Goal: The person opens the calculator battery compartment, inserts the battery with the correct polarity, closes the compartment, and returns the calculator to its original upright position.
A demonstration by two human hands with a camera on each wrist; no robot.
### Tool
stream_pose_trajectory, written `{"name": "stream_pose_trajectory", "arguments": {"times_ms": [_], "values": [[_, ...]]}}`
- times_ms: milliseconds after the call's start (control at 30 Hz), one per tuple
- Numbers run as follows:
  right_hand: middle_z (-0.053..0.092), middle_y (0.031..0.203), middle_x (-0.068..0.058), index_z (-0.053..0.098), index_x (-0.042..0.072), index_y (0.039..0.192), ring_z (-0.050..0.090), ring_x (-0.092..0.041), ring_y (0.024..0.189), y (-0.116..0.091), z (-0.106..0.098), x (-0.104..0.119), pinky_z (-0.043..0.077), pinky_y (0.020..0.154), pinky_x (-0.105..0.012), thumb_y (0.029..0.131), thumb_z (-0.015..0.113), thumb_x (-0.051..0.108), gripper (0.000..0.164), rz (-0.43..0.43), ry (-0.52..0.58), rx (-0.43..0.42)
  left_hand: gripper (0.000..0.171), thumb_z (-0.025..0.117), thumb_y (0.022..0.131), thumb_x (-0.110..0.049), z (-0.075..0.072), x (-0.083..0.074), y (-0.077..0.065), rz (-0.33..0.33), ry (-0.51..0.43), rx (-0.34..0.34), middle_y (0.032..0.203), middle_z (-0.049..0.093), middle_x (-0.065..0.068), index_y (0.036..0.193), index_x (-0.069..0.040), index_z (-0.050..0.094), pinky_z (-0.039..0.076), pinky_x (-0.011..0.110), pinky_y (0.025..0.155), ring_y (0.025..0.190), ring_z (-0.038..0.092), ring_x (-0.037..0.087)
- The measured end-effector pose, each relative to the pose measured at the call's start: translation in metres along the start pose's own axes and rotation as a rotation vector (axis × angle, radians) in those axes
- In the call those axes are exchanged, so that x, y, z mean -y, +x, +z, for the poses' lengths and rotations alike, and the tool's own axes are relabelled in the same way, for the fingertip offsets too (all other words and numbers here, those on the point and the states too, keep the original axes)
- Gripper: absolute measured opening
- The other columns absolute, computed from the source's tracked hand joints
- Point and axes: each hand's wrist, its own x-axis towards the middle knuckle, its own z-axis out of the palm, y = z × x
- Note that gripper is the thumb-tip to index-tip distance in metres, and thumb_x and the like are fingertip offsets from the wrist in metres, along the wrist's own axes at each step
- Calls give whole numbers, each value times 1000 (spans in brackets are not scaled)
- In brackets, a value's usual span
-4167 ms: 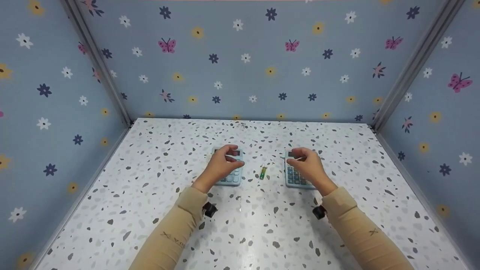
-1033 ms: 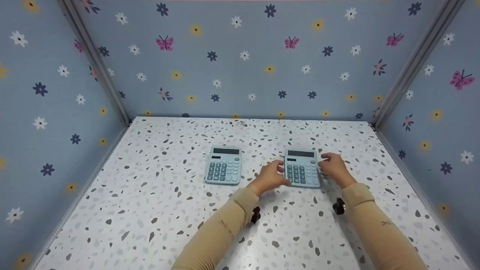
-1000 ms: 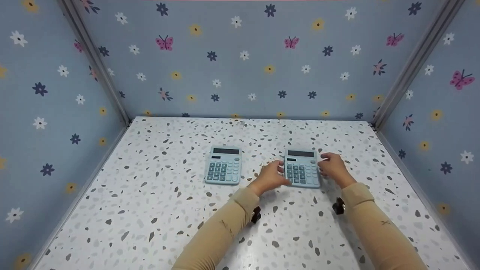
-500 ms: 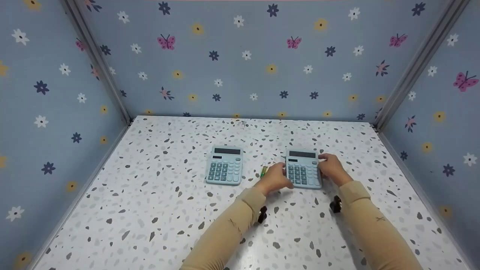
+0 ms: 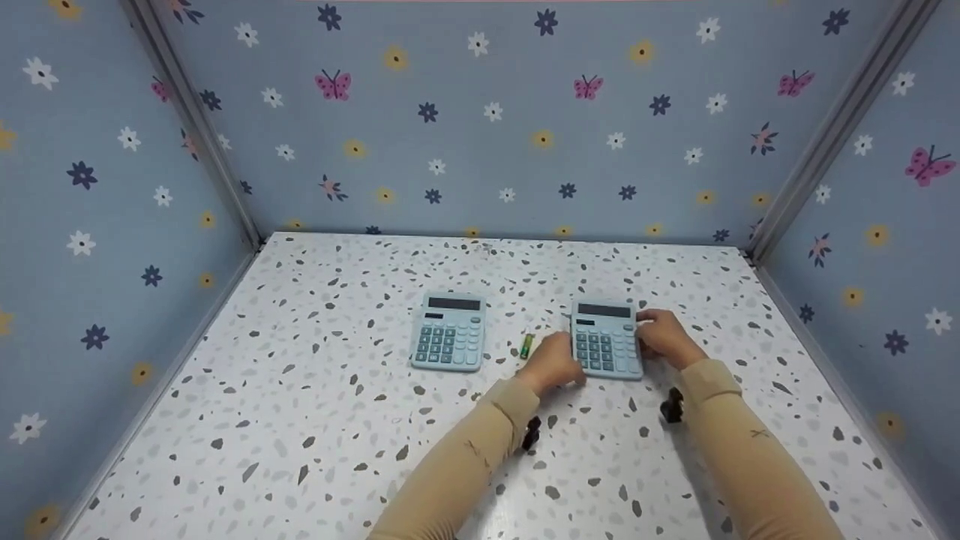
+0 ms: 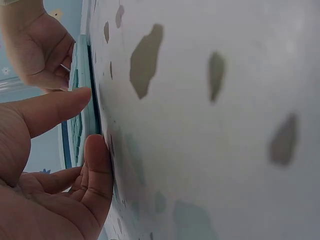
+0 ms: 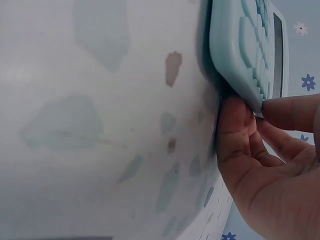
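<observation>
Two light-blue calculators lie face up: the left calculator (image 5: 448, 331) and the right calculator (image 5: 615, 345). My left hand (image 5: 553, 363) holds the near left corner of the right one, thumb by its front edge and curled fingers along its left side. On the opposite side my right hand (image 5: 666, 337) pinches the right edge. The right wrist view shows that hand's thumb (image 7: 292, 112) over the edge and its fingers (image 7: 232, 130) under it. In the left wrist view the left thumb (image 6: 75, 102) overlaps the calculator's edge (image 6: 89, 120).
A small green battery (image 5: 526, 346) lies between the calculators, just left of my left hand. The speckled white table (image 5: 315, 420) is bounded by a flowered blue back panel (image 5: 487, 172) and matching side panels.
From above both calculators, my hands have gone to either side of the right one. Over the last second they closed in on its edges, and the left hand slid slightly nearer, uncovering the battery.
</observation>
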Motion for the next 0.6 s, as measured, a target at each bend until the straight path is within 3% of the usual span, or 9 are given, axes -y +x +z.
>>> {"name": "stream_pose_trajectory", "arguments": {"times_ms": [67, 300, 367, 500, 600], "values": [[65, 136, -19, 40, -3, 163, 67, -19, 95, 0, 0, 0, 58, 76, -27, 104, 47, 8, 61, -1, -3, 4, 46, 83, 74, 6, -4, -6, -9, -12, -13, -1, 101, 66, 5, 116, -2, 66, 60, 33, 75, 85, 63, 20], [65, 139, -21, 41, -3, 163, 68, -21, 99, -1, 2, 2, 58, 78, -27, 104, 48, 6, 60, 0, 0, 7, 45, 73, 75, 10, 0, -8, -14, -6, 4, -45, 100, 63, 4, 118, 0, 65, 55, 33, 80, 88, 58, 21], [66, 138, -21, 42, -3, 162, 69, -20, 99, 0, 2, 2, 58, 77, -26, 104, 48, 5, 59, 2, 2, 5, 43, 72, 74, 11, 0, -8, -12, -2, 5, -44, 99, 62, 5, 116, 0, 64, 55, 34, 79, 87, 58, 21], [68, 128, -17, 46, -4, 159, 67, -18, 91, 1, 0, 1, 57, 73, -26, 103, 48, 5, 57, -3, 0, 5, 38, 72, 68, 10, 8, 7, 7, 10, 13, -47, 92, 61, 2, 101, -7, 63, 52, 29, 73, 81, 56, 19], [68, 119, -13, 48, -3, 157, 64, -16, 84, 2, -1, -1, 55, 70, -26, 102, 49, 5, 56, -2, 0, 9, 38, 74, 68, 10, 7, 5, 6, 12, 24, -49, 92, 61, 2, 101, -7, 64, 53, 29, 75, 82, 57, 19]]}}
